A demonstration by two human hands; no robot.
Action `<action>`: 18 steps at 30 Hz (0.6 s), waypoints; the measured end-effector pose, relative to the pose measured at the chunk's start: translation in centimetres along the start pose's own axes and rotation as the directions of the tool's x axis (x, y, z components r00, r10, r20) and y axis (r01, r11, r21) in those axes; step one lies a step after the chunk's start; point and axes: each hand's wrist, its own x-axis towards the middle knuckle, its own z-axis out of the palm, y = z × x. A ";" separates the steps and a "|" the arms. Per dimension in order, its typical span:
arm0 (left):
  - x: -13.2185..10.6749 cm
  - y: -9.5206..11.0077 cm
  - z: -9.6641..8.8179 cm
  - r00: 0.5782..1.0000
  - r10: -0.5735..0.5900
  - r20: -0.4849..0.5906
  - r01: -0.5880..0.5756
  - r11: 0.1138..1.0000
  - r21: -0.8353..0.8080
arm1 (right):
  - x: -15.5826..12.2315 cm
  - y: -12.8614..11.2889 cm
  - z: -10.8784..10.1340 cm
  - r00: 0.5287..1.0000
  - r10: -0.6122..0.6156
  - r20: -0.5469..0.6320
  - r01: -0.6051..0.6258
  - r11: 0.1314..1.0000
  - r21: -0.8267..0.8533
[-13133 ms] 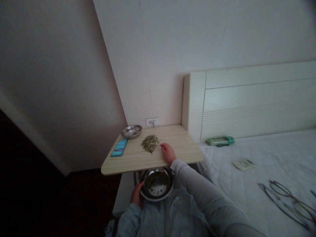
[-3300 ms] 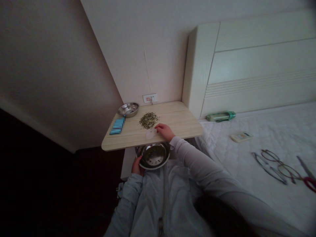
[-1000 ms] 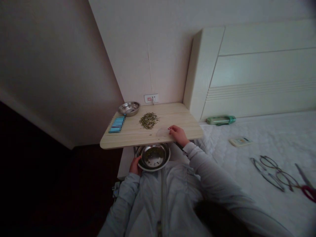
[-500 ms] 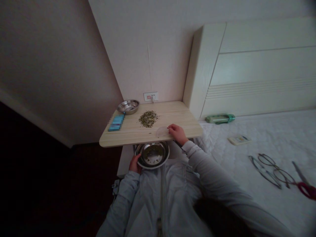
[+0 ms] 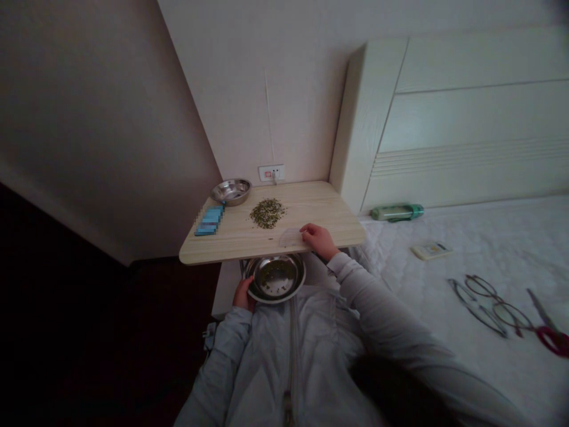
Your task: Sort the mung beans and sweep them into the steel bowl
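Note:
My left hand (image 5: pixel 243 295) is closed on the rim of a steel bowl (image 5: pixel 276 279), which sits low against my body under the table's near edge. Some greenish bits lie inside the bowl. Over the near right part of the wooden table (image 5: pixel 222 246), my right hand (image 5: pixel 319 239) pinches a thin clear plastic piece (image 5: pixel 290 238), its exact kind hard to make out. Just beyond that piece is a loose pile of small green and brown dried bits (image 5: pixel 267 213), spread on the tabletop.
A second steel bowl (image 5: pixel 231 191) stands at the table's back left, with a blue phone-like object (image 5: pixel 210 220) before it. On the bed at right lie a green bottle (image 5: pixel 397 213), a small pack (image 5: pixel 431 251), glasses (image 5: pixel 498 303) and red-handled scissors (image 5: pixel 551 338). A wall socket (image 5: pixel 271 172) is behind.
My right hand has shifted slightly left with the clear plastic piece, which now shows at a different tilt. My left hand and the bowl stay in place.

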 end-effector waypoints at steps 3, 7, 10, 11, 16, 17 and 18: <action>-0.5 0.2 0.4 1.000 -0.006 0.008 0.006 1.000 0.003 | -0.2 -0.3 -0.1 1.000 -0.004 0.015 0.005 0.998 -0.055; -0.7 0.4 0.7 1.000 0.008 0.011 -0.008 1.000 0.014 | -0.3 -0.8 -0.3 0.998 -0.024 0.053 0.030 0.993 -0.113; -0.4 0.3 0.6 1.000 0.008 0.002 -0.008 1.000 0.013 | -0.4 -1.0 -0.3 0.996 -0.031 0.079 0.043 0.988 -0.145; -0.3 0.3 0.5 1.000 0.005 0.000 -0.005 1.000 0.012 | -0.4 -1.0 -0.3 0.996 -0.031 0.089 0.044 0.987 -0.151; -0.2 0.1 0.2 0.999 -0.049 -0.017 0.049 0.999 0.007 | -0.5 -1.1 -0.1 0.985 -0.039 0.171 0.055 0.995 -0.085; -0.1 0.1 0.1 0.998 -0.059 -0.019 0.060 0.998 0.006 | -0.4 -1.2 -0.1 0.980 -0.040 0.195 0.050 0.998 -0.043; -0.1 0.1 0.1 0.998 -0.062 -0.019 0.062 0.998 0.006 | -0.3 -1.2 0.0 0.976 -0.039 0.214 0.039 0.999 0.007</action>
